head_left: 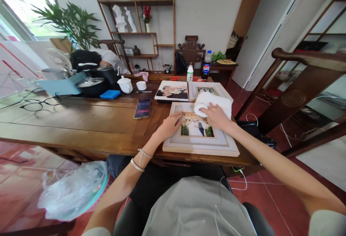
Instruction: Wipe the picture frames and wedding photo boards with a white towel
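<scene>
Lead: Hands status?
Op: I see L hand [170,126] flat, fingers loose, on left border of picture frame [200,144]. R hand [217,117] clutches white towel [216,102] at frame's top right.
Lead: Frame pos?
Op: Flat on table [81,120], near front edge, w/ another frame [172,90] just behind.

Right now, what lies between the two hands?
Head view: the framed photo lies between the left hand and the right hand, which holds a towel.
</scene>
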The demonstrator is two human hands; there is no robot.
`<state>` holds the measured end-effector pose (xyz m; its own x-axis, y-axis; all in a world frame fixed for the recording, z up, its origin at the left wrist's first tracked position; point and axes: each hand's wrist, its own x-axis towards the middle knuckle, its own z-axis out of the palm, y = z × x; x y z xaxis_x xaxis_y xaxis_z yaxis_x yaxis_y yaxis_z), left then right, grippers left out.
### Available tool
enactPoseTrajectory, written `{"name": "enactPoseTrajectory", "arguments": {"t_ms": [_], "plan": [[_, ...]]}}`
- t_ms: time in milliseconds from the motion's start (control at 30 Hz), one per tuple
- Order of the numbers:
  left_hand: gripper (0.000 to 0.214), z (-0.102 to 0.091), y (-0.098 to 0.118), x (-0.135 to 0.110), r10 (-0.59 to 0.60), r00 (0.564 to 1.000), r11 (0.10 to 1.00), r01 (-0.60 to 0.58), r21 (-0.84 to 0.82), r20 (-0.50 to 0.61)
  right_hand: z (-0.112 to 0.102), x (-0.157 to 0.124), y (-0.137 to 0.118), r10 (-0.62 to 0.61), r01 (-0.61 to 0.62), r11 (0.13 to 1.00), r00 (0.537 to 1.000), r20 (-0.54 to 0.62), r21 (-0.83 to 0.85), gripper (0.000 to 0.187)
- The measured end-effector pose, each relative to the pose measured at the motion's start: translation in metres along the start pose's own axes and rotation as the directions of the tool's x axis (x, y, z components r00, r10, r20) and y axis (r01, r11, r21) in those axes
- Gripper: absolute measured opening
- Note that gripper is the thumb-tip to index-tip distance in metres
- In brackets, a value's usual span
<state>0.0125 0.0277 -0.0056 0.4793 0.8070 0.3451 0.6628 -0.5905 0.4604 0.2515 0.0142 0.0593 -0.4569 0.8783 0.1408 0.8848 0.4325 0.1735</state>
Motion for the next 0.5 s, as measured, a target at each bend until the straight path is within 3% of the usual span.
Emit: {"name": "enactPoseTrajectory", "arguments": {"t_ms": [133, 333, 500], "plan": [[0.041, 0.000, 0.002, 0.000, -0.011, 1.000, 1.000, 0.011, -0.002, -0.001, -0.015, -0.032, -0.035, -0.094, 0.091, 0.995, 0.994, 0.061, 0.051, 0.053], [0.039, -0.002, 0.005, -0.001, 0.006, 1.000, 1.000, -0.006, -0.009, -0.017, -0.052, -0.099, -0.074, -0.272, 0.240, 0.928, 0.959, 0.079, 0.283, 0.062], [0.041, -0.001, 0.004, -0.001, 0.006, 1.000, 1.000, -0.006, -0.017, -0.016, -0.041, -0.113, -0.087, -0.311, 0.291, 0.889, 0.950, -0.002, 0.352, 0.066]]}}
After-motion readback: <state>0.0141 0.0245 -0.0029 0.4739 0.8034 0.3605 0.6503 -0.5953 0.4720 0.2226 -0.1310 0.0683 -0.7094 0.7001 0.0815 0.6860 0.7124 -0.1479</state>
